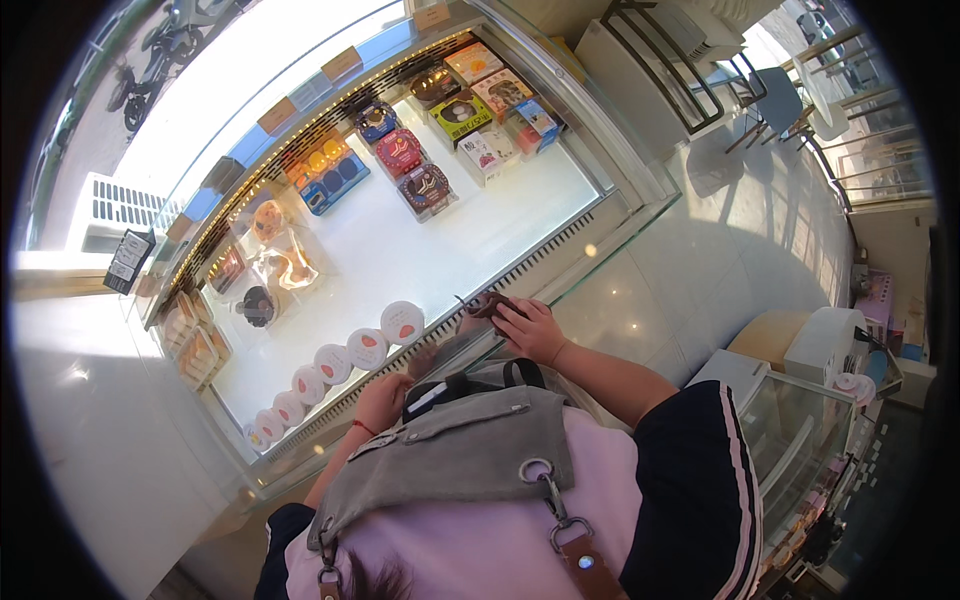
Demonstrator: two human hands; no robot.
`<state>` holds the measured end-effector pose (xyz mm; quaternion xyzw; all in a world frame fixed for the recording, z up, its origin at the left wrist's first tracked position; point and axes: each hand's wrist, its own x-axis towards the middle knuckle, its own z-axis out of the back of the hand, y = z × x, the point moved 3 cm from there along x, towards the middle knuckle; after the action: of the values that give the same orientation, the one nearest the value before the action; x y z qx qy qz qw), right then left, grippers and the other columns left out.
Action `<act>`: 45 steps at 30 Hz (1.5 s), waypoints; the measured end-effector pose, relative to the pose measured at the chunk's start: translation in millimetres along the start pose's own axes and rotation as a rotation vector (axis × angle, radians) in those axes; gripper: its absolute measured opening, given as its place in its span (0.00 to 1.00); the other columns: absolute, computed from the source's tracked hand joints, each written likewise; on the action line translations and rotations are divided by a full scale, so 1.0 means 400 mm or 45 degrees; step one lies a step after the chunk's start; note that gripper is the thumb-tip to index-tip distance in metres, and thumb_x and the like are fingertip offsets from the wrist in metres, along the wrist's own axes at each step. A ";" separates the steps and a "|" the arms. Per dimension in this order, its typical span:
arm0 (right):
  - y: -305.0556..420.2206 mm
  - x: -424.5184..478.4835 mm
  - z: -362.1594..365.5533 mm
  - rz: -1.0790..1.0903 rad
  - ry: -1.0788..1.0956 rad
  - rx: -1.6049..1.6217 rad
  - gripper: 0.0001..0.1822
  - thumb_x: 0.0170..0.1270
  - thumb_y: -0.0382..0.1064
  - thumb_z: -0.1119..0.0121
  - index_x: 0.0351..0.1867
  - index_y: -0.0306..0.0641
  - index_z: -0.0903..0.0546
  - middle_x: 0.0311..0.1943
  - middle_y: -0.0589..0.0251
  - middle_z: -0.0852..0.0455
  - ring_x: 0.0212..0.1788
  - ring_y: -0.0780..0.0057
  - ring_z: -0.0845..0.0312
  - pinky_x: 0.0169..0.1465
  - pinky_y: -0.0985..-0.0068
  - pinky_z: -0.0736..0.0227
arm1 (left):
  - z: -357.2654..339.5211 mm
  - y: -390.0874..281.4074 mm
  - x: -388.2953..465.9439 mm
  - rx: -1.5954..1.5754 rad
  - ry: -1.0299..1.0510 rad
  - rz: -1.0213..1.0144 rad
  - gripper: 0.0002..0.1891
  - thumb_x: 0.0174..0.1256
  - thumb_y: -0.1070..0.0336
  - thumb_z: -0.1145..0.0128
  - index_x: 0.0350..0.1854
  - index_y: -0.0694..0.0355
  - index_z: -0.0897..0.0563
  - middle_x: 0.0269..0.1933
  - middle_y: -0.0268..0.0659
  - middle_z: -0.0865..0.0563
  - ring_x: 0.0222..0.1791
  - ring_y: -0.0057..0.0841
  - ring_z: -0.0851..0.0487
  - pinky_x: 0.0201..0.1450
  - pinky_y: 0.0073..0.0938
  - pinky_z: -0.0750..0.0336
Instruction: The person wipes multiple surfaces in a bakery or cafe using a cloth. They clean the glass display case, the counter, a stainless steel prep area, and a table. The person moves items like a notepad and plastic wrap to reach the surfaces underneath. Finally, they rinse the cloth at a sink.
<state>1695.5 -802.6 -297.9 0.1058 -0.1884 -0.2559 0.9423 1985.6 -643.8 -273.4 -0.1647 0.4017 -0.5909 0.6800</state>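
My right hand (534, 330) grips a crumpled dark brown cloth (495, 309) against the front glass edge of a display case (450, 255). Near the same edge, further left, is my left hand (382, 403), its fingers curled close to my grey apron (472, 450); whether it holds anything cannot be told. Several round white-lidded tubs (402, 322) stand in a row along the near side inside the case. Behind them are a dark-topped cup (256, 306), bagged baked goods (285, 268), a blue and orange box (335, 180) and a red box (400, 152).
More packaged boxes (461, 114) fill the case's upper right. Small cards (277, 115) line its far edge, and a black sign (129, 261) stands at the left corner. Right are a blue chair (776, 97) and tiled floor; another glass case (802, 427) stands at lower right.
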 end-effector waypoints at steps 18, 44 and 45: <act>-0.528 -0.917 0.115 -1.931 0.155 0.044 0.12 0.57 0.40 0.40 0.39 0.38 0.13 0.40 0.47 0.12 0.45 0.48 0.17 0.50 0.57 0.22 | -0.296 -0.417 0.363 0.705 0.112 -0.562 0.31 0.54 0.67 0.43 0.66 0.62 0.28 0.72 0.52 0.34 0.70 0.51 0.34 0.72 0.45 0.37; -1.233 -2.021 0.703 -2.037 -0.019 0.619 0.19 0.56 0.49 0.40 0.46 0.44 0.13 0.42 0.51 0.11 0.47 0.50 0.17 0.51 0.59 0.22 | -1.217 -1.725 1.686 0.380 -0.253 -0.290 0.10 0.52 0.69 0.37 0.38 0.62 0.18 0.47 0.48 0.21 0.48 0.44 0.22 0.56 0.37 0.26; -1.263 -2.072 0.746 -2.186 -0.059 0.633 0.19 0.56 0.49 0.39 0.45 0.43 0.13 0.42 0.50 0.12 0.47 0.50 0.16 0.50 0.59 0.22 | -1.285 -1.820 1.791 0.296 -0.195 -0.350 0.09 0.53 0.69 0.39 0.37 0.62 0.18 0.46 0.48 0.21 0.48 0.43 0.22 0.55 0.37 0.26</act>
<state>688.5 -828.3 -426.0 0.4062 -0.1132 -0.8270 0.3718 1100.8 -1365.4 -336.9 -0.1827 0.2515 -0.7065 0.6358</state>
